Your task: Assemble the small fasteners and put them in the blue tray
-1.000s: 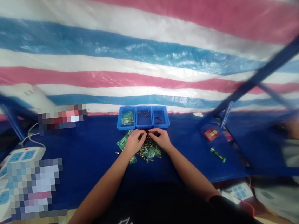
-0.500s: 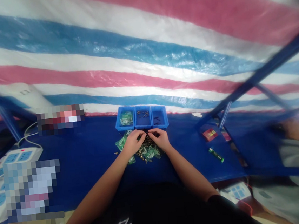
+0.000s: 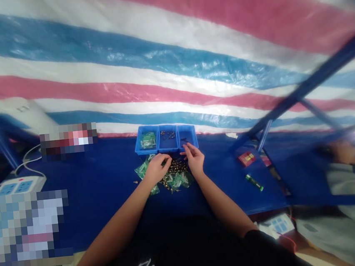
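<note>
So there's a messy pile of small brass-coloured fittings [image 3: 178, 164] just below centre frame, mixed with little green circuit-board-looking pieces [image 3: 178, 180], and both hands are right at it. The left hand [image 3: 158, 167] sits over the pile's left side, fingers curled in, can't tell if it's gripping anything. The right hand [image 3: 195, 159] is at the pile's upper right, thumb and fingers bunched near the right blue bin [image 3: 186, 128]; a dark strip [image 3: 183, 140] shows by the fingertips, but no clue whether it's pinched or just lying in there. The middle bin [image 3: 167, 144] has a few brass-and-dark bits, and the left bin [image 3: 146, 152] has more green stuff. Further out on the blue table [image 3: 101, 190], a red box [image 3: 246, 158] and green tube [image 3: 254, 182] lie right of centre, with a white power strip [image 3: 22, 185] at far left.
</note>
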`<state>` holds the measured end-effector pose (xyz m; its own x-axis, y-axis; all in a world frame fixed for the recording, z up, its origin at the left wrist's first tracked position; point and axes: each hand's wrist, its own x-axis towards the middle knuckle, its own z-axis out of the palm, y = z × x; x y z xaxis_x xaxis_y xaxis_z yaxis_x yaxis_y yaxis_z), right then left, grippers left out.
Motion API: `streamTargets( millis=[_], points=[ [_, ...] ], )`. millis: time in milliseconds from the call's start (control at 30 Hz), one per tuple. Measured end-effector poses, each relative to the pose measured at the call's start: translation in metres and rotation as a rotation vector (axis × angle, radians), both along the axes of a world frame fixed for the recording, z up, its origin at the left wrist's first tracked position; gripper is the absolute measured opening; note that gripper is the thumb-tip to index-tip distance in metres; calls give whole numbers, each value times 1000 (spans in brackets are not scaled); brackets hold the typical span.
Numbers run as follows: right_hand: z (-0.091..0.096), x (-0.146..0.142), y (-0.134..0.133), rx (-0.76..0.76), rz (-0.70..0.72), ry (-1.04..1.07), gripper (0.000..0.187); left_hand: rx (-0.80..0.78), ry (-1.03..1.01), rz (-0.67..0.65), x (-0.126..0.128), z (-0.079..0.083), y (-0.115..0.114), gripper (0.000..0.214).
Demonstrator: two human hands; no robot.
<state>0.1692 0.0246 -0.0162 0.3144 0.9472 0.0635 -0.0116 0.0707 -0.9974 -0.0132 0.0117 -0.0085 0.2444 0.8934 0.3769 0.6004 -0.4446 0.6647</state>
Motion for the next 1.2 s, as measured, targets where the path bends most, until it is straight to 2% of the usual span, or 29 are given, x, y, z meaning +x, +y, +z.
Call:
streamTargets(
  millis=[100,300,500,733,800,967,1067,1200],
  points=[
    [0,0,0,-33,-2,11,54,-1,-2,-3,0,-1,0,18],
    [2,5,1,-85,-20,-61,63,-4,-4,-1,0,-1,0,18],
    [6,9,4,-174,62,-92,70,16,2,-14,0,-1,1,19],
    [1,6,2,-97,54,-161,58,32,16,-4,0,-2,1,18],
    [1,7,-1,-69,31,-262,50,23,15,-8,0,-1,1,18],
    [6,10,-9,-70,4,-736,26,43,-45,5,-2,0,-2,16],
    [7,11,-10,-95,21,-930,23,50,-69,21,-3,0,-3,15],
    [6,10,-10,-144,79,-1082,28,48,-65,19,-3,0,-3,14]
  ],
)
